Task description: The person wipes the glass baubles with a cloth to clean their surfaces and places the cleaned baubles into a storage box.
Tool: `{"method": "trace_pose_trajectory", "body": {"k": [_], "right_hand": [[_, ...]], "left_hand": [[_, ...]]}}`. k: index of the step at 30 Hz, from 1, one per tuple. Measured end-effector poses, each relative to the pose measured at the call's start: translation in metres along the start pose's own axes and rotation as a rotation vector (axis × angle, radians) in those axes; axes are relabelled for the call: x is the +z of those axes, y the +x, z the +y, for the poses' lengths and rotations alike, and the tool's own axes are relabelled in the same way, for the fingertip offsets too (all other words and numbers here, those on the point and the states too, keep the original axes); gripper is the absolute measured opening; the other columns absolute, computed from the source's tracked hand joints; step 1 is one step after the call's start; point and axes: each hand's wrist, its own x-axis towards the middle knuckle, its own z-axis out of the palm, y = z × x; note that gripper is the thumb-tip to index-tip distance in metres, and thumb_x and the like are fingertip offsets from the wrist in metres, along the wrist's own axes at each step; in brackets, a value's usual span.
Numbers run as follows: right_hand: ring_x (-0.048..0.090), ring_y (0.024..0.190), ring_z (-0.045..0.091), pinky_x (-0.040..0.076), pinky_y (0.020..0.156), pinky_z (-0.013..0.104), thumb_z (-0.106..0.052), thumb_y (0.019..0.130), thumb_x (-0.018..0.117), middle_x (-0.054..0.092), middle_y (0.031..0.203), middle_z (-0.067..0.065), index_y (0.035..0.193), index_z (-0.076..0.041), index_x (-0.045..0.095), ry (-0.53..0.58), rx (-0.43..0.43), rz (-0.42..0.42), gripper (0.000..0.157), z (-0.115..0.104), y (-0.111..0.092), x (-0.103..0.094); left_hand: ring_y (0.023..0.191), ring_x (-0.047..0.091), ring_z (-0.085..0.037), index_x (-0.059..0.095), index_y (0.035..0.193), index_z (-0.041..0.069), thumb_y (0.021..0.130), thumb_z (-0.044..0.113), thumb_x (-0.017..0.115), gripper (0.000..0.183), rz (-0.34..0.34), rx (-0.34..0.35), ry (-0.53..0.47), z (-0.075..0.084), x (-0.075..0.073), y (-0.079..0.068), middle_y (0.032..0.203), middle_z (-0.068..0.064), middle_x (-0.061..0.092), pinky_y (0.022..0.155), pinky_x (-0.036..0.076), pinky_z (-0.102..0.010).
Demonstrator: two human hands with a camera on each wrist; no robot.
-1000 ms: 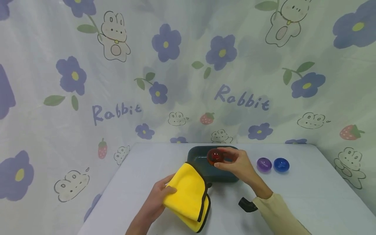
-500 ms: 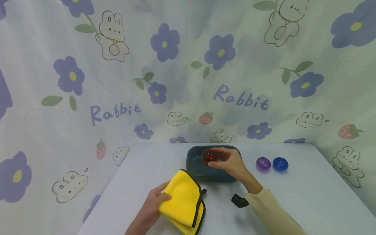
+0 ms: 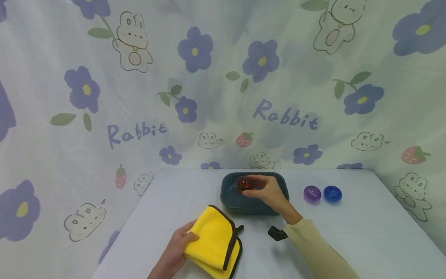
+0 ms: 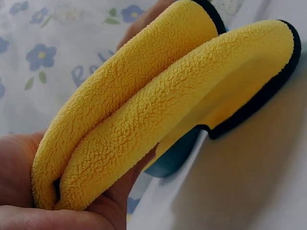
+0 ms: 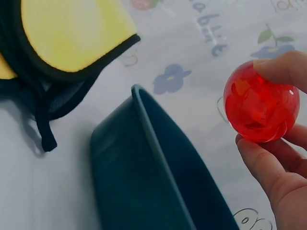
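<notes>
A glossy, see-through red ball is pinched between the thumb and fingers of my right hand. In the head view it appears over the dark teal tub; the right wrist view shows it above the tub's rim. My left hand grips a folded yellow cloth with black edging and a small hanging loop. The left wrist view has the thick fleecy cloth doubled over, its fold held in the hand. That cloth hides part of the left fingers.
On the white table, a purple ball and a blue ball sit right of the tub. A black curved piece shows by the right sleeve. Behind the table hangs a curtain with flowers and rabbits.
My right hand has moved left with the red ball, staying over the tub. My left hand and the yellow cloth have shifted down and left, away from the tub.
</notes>
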Motion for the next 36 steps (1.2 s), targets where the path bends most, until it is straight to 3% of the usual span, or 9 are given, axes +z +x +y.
{"method": "trace_pose_trajectory", "body": {"k": [10, 20, 36], "right_hand": [[0.073, 0.103, 0.021, 0.058, 0.083, 0.024, -0.014, 0.078, 0.088, 0.076, 0.12, 0.016, 0.128, -0.005, 0.071, -0.044, 0.049, -0.001, 0.053, 0.016, 0.013, 0.007], [0.075, 0.101, 0.024, 0.062, 0.086, 0.038, -0.014, 0.077, 0.088, 0.075, 0.12, 0.018, 0.128, -0.002, 0.071, -0.053, 0.113, -0.056, 0.055, 0.026, 0.019, 0.012], [0.073, 0.09, 0.019, 0.062, 0.081, 0.035, -0.015, 0.072, 0.092, 0.075, 0.114, 0.017, 0.125, 0.0, 0.072, -0.155, 0.212, -0.06, 0.059, 0.036, 0.029, 0.02]], "left_hand": [[0.109, 0.064, -0.016, 0.025, 0.16, -0.006, 0.094, 0.014, 0.057, 0.076, -0.013, -0.027, 0.007, -0.004, -0.006, -0.002, 0.155, -0.028, 0.044, 0.093, 0.057, -0.032], [0.11, 0.064, -0.015, 0.022, 0.161, -0.006, 0.094, 0.014, 0.057, 0.078, -0.013, -0.046, 0.0, -0.007, -0.008, 0.001, 0.158, -0.03, 0.04, 0.094, 0.057, -0.032], [0.107, 0.066, -0.016, 0.023, 0.16, -0.007, 0.093, 0.014, 0.058, 0.079, -0.018, -0.043, 0.004, -0.009, -0.005, 0.001, 0.153, -0.028, 0.048, 0.092, 0.058, -0.034]]}}
